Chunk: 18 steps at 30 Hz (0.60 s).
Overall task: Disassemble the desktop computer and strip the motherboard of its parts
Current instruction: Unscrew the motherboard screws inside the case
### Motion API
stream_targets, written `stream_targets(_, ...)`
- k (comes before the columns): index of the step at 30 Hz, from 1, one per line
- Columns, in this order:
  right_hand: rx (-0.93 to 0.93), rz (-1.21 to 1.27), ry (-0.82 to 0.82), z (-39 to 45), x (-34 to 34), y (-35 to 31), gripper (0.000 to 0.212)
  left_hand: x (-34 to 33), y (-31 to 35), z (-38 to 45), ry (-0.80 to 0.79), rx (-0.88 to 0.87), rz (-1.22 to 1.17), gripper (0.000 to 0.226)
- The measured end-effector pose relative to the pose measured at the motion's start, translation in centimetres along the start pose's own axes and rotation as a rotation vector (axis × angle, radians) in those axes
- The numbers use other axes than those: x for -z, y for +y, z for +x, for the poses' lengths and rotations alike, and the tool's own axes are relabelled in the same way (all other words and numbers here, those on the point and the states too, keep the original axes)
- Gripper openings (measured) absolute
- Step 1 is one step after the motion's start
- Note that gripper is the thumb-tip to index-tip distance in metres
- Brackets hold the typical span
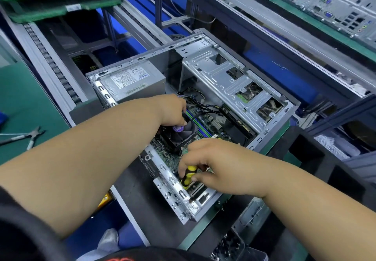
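The desktop computer (191, 106) lies on its side on the table (30, 106), open face up, its long axis running from the near edge toward the far right corner. The side panel is off; the power supply (130, 81), drive cage (234, 81), CPU cooler fan (181, 134) and motherboard (205, 122) are all in place, so most stripping remains. The left hand (173, 110) grips the fan's edge. The right hand (207, 163) pinches a yellow-and-black screwdriver (189, 177), pointing down near the case's rear. Pliers (30, 136) lie at the left.
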State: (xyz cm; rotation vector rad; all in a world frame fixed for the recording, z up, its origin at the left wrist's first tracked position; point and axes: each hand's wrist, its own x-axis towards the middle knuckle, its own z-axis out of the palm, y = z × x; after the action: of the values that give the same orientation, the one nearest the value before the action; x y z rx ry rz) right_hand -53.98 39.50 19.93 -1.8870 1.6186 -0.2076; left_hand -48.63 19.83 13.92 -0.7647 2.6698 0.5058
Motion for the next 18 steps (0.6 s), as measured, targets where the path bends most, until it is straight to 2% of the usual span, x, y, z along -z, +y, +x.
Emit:
stream_targets(4, 0.046, -0.027, 0.031, -0.24, -0.04, 0.02, 0.011, -0.02, 0.03, -0.03, 0.006, -0.006, 0.007, 0.049)
stream_targets(9, 0.013, -0.134, 0.075, 0.14, -0.18, 0.30, 0.024, 0.04, 0.09, -0.08, 0.007, -0.009, 0.012, 0.046)
stream_targets(18, -0.028, 0.011, 0.043, -0.40, 0.30, 0.22, 0.016, 0.12, 0.06, -0.04, -0.002, -0.006, 0.013, 0.048)
